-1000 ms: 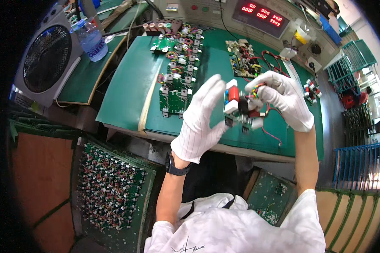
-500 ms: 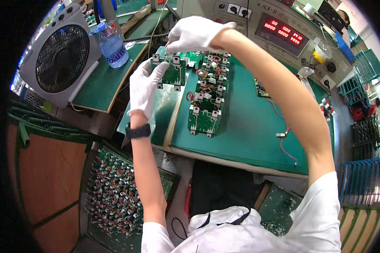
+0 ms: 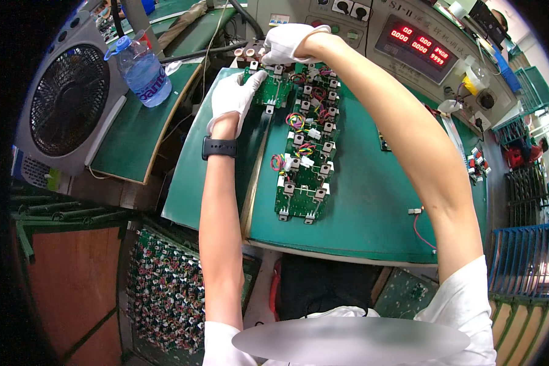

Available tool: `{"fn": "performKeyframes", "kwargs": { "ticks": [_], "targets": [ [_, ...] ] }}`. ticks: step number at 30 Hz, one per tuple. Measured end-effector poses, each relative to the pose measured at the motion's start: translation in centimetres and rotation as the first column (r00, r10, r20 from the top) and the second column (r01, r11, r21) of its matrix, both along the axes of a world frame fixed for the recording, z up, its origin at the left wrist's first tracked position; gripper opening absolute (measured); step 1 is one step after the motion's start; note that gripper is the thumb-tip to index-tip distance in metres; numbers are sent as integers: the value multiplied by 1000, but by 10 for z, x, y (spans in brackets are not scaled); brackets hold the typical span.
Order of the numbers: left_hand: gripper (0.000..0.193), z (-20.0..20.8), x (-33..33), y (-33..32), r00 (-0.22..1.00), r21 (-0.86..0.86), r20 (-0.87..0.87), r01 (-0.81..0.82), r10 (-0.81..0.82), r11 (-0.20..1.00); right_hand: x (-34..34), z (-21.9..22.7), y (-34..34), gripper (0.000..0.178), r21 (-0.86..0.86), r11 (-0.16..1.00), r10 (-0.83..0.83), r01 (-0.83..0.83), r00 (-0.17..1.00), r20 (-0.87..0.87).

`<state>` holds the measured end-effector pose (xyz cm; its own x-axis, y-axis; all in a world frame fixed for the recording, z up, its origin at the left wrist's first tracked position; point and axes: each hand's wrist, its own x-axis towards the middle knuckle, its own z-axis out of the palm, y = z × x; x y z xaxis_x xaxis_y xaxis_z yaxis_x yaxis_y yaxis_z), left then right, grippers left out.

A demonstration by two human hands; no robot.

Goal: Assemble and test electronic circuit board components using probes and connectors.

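A green circuit board (image 3: 273, 91) with metal tabs along its edges is in my left hand (image 3: 233, 100). The thumb lies over the board's left edge, near a corner tab. My right hand (image 3: 287, 44) is at the far edge of the same board, fingers curled down and closed. What lies between those fingertips is hidden. Just left of them is a row of round pale terminals (image 3: 247, 55). To the right of the held board, similar boards stand in a long row (image 3: 304, 198), with coiled coloured wires and white connectors among them.
A grey panel with red digits (image 3: 418, 46) stands at the back of the green bench (image 3: 360, 226). On the left are a fan (image 3: 70, 100) and a water bottle (image 3: 145, 76). A red wire (image 3: 418, 229) lies right. Below left, a tray holds many small parts (image 3: 165, 287).
The board in my left hand has moved away from me and to the right, closer to the row. Both hands moved with it. The round terminals now show, and the whole view has shifted slightly.
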<state>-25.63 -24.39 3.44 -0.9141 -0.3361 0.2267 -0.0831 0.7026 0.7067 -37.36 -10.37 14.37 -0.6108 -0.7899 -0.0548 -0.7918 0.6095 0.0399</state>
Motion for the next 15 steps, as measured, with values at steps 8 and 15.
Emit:
{"fn": "performKeyframes", "kwargs": {
  "ticks": [8, 15],
  "targets": [
    [51, -13, 18, 2, 994, 215, -112, 16, 9, 976, -5, -14, -5, 43, 56, 998, 15, -18, 999, 50],
    [71, -11, 22, -9, 999, 223, 2, 40, -42, 974, -8, -21, -6, 53, 46, 999, 16, -21, 994, 113]
  ]
}}
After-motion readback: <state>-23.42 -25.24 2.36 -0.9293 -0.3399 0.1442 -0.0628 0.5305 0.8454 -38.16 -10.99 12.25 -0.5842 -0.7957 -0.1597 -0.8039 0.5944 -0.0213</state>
